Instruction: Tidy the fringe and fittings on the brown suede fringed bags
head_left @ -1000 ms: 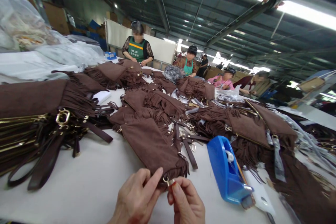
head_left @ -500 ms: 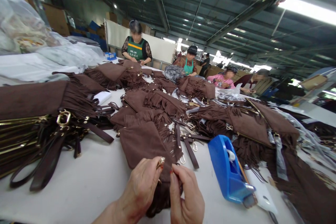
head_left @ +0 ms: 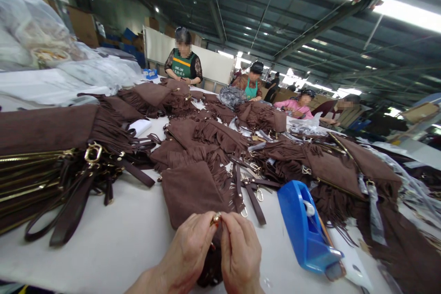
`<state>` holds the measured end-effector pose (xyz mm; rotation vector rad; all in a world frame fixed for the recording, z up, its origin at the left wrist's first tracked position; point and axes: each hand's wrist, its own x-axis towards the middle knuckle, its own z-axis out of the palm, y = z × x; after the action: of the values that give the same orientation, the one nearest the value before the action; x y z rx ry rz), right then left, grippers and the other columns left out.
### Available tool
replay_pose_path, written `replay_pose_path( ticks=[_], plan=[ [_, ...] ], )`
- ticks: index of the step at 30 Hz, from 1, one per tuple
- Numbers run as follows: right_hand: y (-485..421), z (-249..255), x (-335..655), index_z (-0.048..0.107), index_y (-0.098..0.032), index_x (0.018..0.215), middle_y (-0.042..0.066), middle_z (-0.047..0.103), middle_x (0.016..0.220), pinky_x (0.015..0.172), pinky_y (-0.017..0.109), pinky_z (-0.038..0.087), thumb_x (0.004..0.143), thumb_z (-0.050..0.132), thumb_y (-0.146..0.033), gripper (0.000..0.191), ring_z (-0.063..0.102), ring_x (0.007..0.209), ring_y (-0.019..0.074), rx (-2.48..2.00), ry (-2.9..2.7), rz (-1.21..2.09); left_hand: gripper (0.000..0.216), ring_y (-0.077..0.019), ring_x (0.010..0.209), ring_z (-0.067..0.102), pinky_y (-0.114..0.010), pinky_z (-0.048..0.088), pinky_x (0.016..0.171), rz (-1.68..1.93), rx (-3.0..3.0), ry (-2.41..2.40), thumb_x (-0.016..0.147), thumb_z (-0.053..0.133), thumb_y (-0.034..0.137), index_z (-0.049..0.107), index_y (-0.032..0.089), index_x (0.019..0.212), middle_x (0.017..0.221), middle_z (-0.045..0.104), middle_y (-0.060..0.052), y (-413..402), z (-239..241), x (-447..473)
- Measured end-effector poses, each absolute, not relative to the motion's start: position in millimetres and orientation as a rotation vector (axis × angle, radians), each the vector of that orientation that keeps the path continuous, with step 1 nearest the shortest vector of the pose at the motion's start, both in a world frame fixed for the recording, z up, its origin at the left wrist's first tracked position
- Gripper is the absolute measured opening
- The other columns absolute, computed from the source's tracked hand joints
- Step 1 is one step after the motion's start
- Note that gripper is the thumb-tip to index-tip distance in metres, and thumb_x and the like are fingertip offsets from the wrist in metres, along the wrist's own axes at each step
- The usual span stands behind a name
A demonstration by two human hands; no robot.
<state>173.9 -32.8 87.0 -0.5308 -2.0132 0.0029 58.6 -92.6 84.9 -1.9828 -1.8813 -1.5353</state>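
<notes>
A brown suede-like pouch (head_left: 189, 188) with a fringed side lies on the table, its near end reaching toward my hands. My left hand (head_left: 184, 250) is closed, thumb and fingers pinching at a small gold-coloured metal piece (head_left: 216, 218). My right hand (head_left: 241, 248) is also closed, its fingertips pressed up against the same piece and touching the left fingertips. Dark brown material (head_left: 211, 266) hangs between the palms. Most of what the fingers grip is hidden behind them. Beyond the pouch lie brown wrist straps (head_left: 255, 202) with metal clips.
A blue tape dispenser (head_left: 303, 234) stands right of my hands. Stacked pouches with gold zippers (head_left: 37, 165) fill the left side. More brown fringed pouches (head_left: 206, 135) are heaped across the table (head_left: 131, 239). Clear plastic bags (head_left: 89, 71) sit far left. Several co-workers are seated or standing beyond.
My hands have come together: the right fingertips now meet the left ones at the gold-coloured piece. The view has shifted slightly, so the table's contents appear a little further right.
</notes>
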Motion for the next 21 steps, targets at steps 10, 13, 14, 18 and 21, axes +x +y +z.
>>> replay_pose_path(
  ticks=[10, 13, 14, 18, 21],
  plan=[
    [-32.5, 89.6, 168.6, 0.055, -0.015, 0.09, 0.006, 0.058, 0.073, 0.058, 0.028, 0.043, 0.083, 0.042, -0.009, 0.016, 0.053, 0.068, 0.0162, -0.515, -2.062, 0.061, 0.026, -0.0146, 0.06, 0.057, -0.022, 0.045, 0.058, -1.599, -2.057, -2.032, 0.09, 0.033, 0.024, 0.056, 0.021, 0.077, 0.068, 0.063, -0.002, -95.3, 85.0, 56.0],
    [-34.4, 87.9, 166.6, 0.053, -0.016, 0.087, 0.003, 0.056, 0.07, 0.057, 0.027, 0.042, 0.085, 0.04, -0.009, 0.015, 0.051, 0.065, 0.0147, -0.563, -2.057, 0.227, 0.025, -0.0142, 0.061, 0.057, -0.022, 0.045, 0.059, -1.625, -2.053, -1.978, 0.09, 0.033, 0.023, 0.055, 0.021, 0.077, 0.068, 0.063, -0.001, -95.6, 84.4, 55.9],
    [-35.4, 86.9, 165.7, 0.052, -0.017, 0.086, 0.003, 0.055, 0.07, 0.056, 0.026, 0.041, 0.086, 0.038, -0.01, 0.016, 0.051, 0.064, 0.0141, -0.587, -2.052, 0.306, 0.024, -0.014, 0.061, 0.057, -0.022, 0.046, 0.06, -1.63, -2.06, -1.96, 0.09, 0.033, 0.022, 0.054, 0.021, 0.078, 0.069, 0.063, -0.001, -95.7, 83.9, 55.5],
    [-40.9, 80.8, 160.4, 0.052, -0.019, 0.083, 0.002, 0.054, 0.07, 0.058, 0.027, 0.041, 0.087, 0.036, -0.015, 0.017, 0.05, 0.064, 0.0143, -0.642, -1.946, 0.478, 0.022, -0.0137, 0.06, 0.058, -0.021, 0.046, 0.059, -1.612, -2.051, -1.952, 0.089, 0.035, 0.022, 0.055, 0.021, 0.079, 0.067, 0.063, -0.001, -95.6, 77.8, 52.5],
    [-44.8, 76.4, 156.3, 0.054, -0.019, 0.081, 0.003, 0.055, 0.07, 0.06, 0.028, 0.041, 0.086, 0.038, -0.018, 0.017, 0.05, 0.064, 0.0155, -0.646, -1.837, 0.443, 0.02, -0.0139, 0.059, 0.058, -0.021, 0.045, 0.058, -1.6, -1.986, -1.995, 0.089, 0.038, 0.022, 0.056, 0.022, 0.081, 0.066, 0.062, 0.0, -94.6, 71.3, 51.0]
  ],
)
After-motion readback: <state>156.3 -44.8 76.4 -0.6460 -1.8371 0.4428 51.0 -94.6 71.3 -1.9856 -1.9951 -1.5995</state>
